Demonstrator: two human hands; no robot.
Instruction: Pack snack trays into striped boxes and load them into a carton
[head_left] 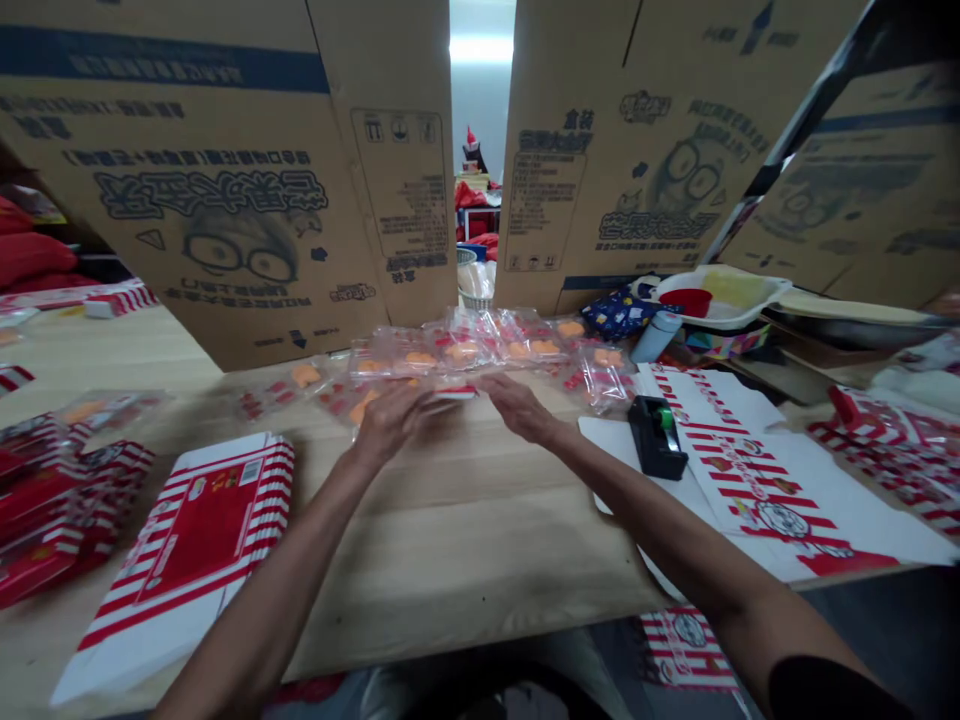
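Observation:
My left hand (394, 415) is at mid-table, its fingers closed on the near end of a small, flat red-and-white piece (455, 393). That piece is seen almost edge-on and blurred, so its kind is unclear. Just right of it is my right hand (517, 408), fingers stretched toward the piece with a slight gap showing. Beyond both hands lies a row of clear plastic packets (461, 350) with orange and red contents. The left fingertips are partly hidden behind the hand.
Flattened red-striped cartons (199, 530) are stacked at left, beside folded striped boxes (67, 500). At right, a black tape dispenser (658, 437) stands by striped carton sheets (750, 470). Large cardboard boxes (225, 180) wall the back. A white basin (724, 290) sits back right.

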